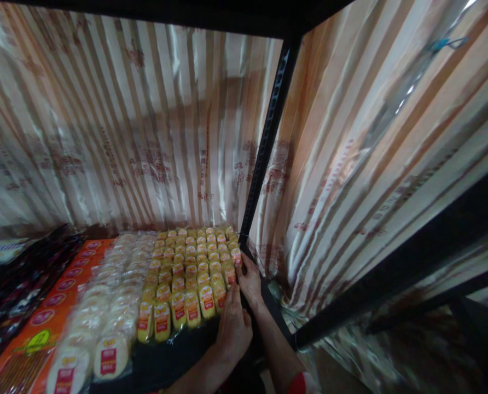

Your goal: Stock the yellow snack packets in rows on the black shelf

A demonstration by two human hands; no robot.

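Note:
Rows of small yellow packaged cakes (186,273) in clear wrappers with red-and-white labels stand side by side on a dark shelf (170,358). My left hand (232,328) lies along the front right edge of these rows, its fingers stretched out and touching the end packs. Farther back, my right hand (250,280) reaches to the right side of the rows, close to the black shelf post (264,148). Its fingers are extended against the last packs, with the tips partly hidden. Neither hand visibly grips a pack.
Left of the cakes stand two rows of round white wrapped biscuits (111,355), an orange box (59,295) and dark shiny packets (30,284). Printed plastic sheeting (166,126) hangs behind and to the right. A black shelf beam (391,262) crosses the right side.

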